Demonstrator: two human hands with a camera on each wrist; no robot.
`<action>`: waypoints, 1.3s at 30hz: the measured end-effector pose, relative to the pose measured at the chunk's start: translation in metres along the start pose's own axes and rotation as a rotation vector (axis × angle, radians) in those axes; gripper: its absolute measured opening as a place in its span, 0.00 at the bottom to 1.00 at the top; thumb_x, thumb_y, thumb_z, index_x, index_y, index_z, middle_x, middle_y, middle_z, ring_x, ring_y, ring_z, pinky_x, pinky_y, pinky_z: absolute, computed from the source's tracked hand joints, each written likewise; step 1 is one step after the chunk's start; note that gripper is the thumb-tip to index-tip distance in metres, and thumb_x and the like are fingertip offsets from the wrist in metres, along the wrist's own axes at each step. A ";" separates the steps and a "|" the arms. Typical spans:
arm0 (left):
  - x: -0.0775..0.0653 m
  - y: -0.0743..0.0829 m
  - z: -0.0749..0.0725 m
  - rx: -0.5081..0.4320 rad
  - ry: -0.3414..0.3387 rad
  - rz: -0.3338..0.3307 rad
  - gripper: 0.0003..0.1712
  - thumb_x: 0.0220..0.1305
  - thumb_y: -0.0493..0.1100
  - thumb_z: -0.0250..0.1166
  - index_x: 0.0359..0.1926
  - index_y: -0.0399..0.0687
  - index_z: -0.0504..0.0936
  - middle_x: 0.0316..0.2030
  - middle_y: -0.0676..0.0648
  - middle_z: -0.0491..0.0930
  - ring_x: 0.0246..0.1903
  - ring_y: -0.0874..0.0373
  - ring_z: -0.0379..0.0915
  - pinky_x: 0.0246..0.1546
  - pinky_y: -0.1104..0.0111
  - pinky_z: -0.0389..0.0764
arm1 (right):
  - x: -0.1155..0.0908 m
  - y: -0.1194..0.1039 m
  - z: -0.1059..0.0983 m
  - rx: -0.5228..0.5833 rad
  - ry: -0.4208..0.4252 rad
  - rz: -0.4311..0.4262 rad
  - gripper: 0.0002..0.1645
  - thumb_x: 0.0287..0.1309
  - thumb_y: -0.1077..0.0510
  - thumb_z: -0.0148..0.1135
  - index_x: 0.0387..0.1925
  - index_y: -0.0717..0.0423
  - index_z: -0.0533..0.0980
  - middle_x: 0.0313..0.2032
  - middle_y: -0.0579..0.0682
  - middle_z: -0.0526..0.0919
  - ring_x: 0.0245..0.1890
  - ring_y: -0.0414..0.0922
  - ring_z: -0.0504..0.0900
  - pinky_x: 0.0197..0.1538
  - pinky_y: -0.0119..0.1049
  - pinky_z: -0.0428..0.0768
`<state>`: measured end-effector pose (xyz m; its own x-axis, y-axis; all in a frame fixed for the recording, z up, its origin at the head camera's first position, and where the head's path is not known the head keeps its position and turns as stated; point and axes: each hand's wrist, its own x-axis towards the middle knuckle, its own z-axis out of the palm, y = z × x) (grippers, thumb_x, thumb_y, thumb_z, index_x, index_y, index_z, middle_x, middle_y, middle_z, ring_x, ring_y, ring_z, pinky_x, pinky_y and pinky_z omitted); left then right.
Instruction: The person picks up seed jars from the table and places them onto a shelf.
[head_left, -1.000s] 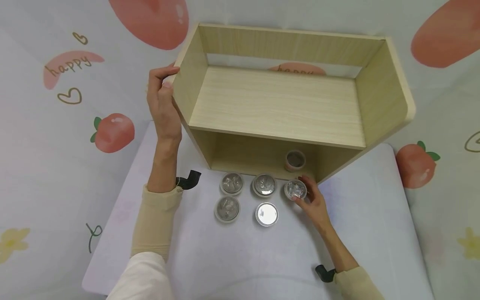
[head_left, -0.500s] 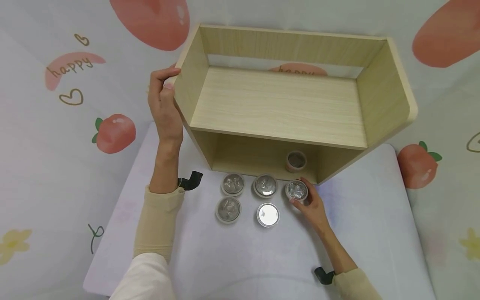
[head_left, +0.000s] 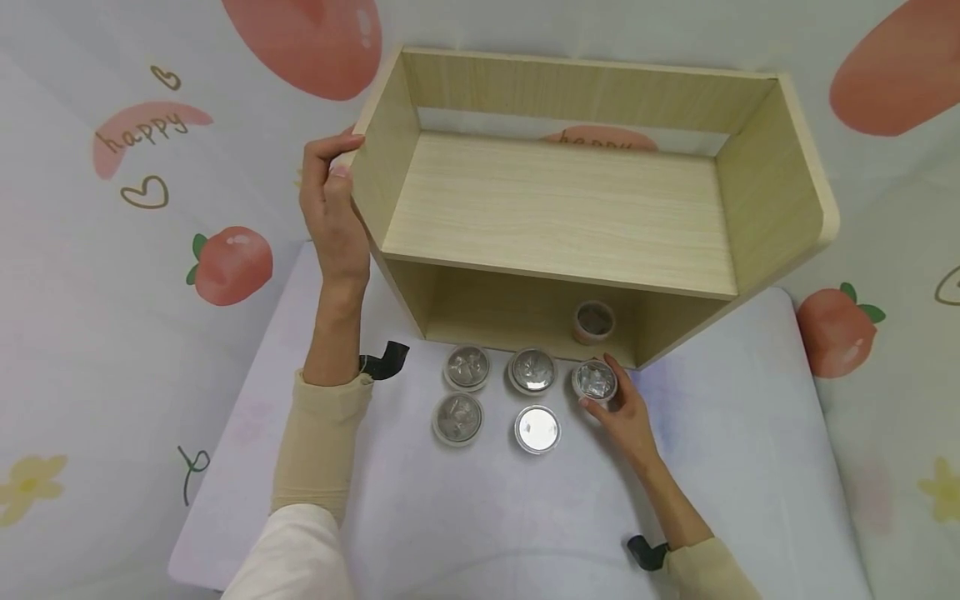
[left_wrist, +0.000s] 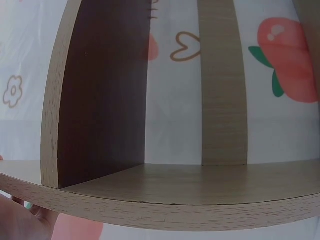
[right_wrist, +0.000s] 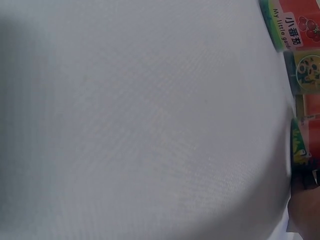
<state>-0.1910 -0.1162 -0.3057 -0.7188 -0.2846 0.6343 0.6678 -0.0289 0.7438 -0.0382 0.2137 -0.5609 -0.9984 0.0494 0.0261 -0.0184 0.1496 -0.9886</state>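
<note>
My left hand (head_left: pixel 333 217) grips the left side panel of a pale two-tier wooden shelf (head_left: pixel 555 208), with fingers and thumb at its outer edge. In the left wrist view the shelf's boards (left_wrist: pixel 225 185) fill the picture, and part of a hand (left_wrist: pixel 25 220) shows at the lower left corner. My right hand (head_left: pixel 628 417) holds a small round can (head_left: pixel 595 380) with a clear lid, thumb at its front and fingers at its right side. The right wrist view shows printed cans (right_wrist: pixel 306 142) at its right edge, beside part of my hand (right_wrist: pixel 306 210).
On the lower tier stands another can (head_left: pixel 594 322). Left of the held can are several matching cans, including a rear one (head_left: pixel 532 371) and one with a bright, shiny top (head_left: pixel 537 429). All stand on a table with a pale cloth (head_left: pixel 480 517). A fruit-print curtain (head_left: pixel 135 275) hangs behind.
My right thumb has shifted slightly left along the front of the can. The left hand keeps its grip on the shelf; the head view has drifted a little.
</note>
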 end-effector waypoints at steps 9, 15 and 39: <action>0.000 -0.001 0.000 -0.003 0.005 0.017 0.20 0.60 0.40 0.44 0.43 0.38 0.80 0.49 0.42 0.79 0.55 0.48 0.71 0.58 0.63 0.69 | 0.000 -0.010 -0.002 -0.069 -0.022 -0.013 0.47 0.47 0.75 0.72 0.69 0.72 0.62 0.63 0.72 0.69 0.57 0.27 0.72 0.62 0.20 0.65; 0.002 -0.013 -0.001 -0.008 -0.005 0.050 0.20 0.60 0.41 0.45 0.44 0.39 0.80 0.49 0.41 0.79 0.52 0.47 0.73 0.54 0.63 0.71 | -0.001 -0.016 -0.007 -0.101 -0.052 -0.031 0.45 0.47 0.75 0.72 0.67 0.72 0.63 0.60 0.73 0.72 0.55 0.29 0.74 0.59 0.21 0.69; 0.005 -0.035 -0.010 0.006 0.010 0.083 0.20 0.59 0.43 0.46 0.45 0.42 0.81 0.50 0.42 0.80 0.52 0.46 0.73 0.53 0.62 0.73 | 0.010 -0.059 -0.007 -0.134 -0.132 -0.085 0.44 0.47 0.75 0.72 0.67 0.73 0.64 0.63 0.69 0.70 0.62 0.33 0.69 0.63 0.22 0.64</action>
<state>-0.2160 -0.1263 -0.3306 -0.6592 -0.2949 0.6917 0.7238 0.0005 0.6900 -0.0469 0.2121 -0.5018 -0.9919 -0.0981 0.0801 -0.1046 0.2786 -0.9547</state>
